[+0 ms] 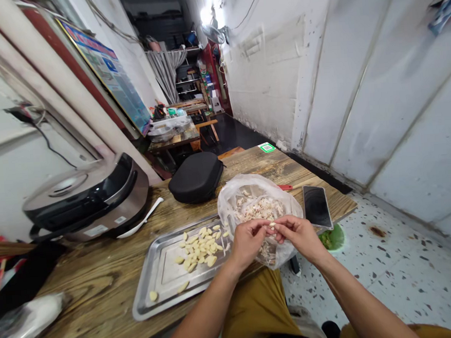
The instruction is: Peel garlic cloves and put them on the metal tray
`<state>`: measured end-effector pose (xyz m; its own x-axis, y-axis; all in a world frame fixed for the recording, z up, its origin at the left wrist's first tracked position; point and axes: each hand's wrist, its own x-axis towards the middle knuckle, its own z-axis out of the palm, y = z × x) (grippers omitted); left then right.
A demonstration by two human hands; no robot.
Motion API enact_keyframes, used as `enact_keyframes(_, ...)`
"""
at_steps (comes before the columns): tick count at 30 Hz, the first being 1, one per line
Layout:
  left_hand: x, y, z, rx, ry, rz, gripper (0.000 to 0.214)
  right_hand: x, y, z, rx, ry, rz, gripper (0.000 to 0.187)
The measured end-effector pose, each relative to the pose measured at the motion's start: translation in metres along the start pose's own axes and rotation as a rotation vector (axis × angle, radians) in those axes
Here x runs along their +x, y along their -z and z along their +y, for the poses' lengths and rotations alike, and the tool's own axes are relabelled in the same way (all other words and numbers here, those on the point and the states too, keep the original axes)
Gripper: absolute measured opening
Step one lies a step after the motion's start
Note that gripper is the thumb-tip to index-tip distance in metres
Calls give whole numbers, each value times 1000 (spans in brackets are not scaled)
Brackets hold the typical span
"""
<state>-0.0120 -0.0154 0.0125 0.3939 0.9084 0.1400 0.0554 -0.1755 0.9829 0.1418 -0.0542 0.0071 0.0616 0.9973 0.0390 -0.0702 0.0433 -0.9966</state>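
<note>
The bench (90, 281) runs ahead and left of both hands; its near edge passes beneath them, and right of the right hand it gives way to floor. A rice cooker (92, 199) bounds the far left. The metal tray (163, 266) sits just left of the left hand, bare toward its left end. The plastic bag (227, 199), holding scraps, lies under both hands and overhangs the near edge. The left hand (249, 242) and right hand (297, 236) are nearly closed, fingertips pinching one pale clove (272, 224) between them, above the bag. This looks like peeling; the next move probably calls for a light pinch and a low leftward path over the bag's rim.
</note>
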Motion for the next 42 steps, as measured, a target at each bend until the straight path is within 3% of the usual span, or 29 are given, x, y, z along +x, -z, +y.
enact_keyframes(6,2,-2,-3,117,-41,-11,15,-4,0,-4,17,2,-18,27)
enact_keyframes(12,-4,2,7,491,-448,-89,20,-9,-3,-7,21,-34,-14,30)
enact_keyframes(16,-7,6,12,625,-547,-185,24,-12,-4,-8,-31,-20,-12,29)
enact_keyframes(22,-5,11,15,572,-519,-231,25,-15,-2,-7,-58,31,-51,24)
enact_keyframes(28,-6,14,18,452,-350,-142,20,-15,-2,-9,23,38,-90,22)
enact_keyframes(32,-7,15,19,289,-254,-179,17,-12,-1,-11,86,22,-59,25)
enact_keyframes(42,-7,15,19,347,-367,-203,21,-14,-5,-11,103,-25,-44,27)
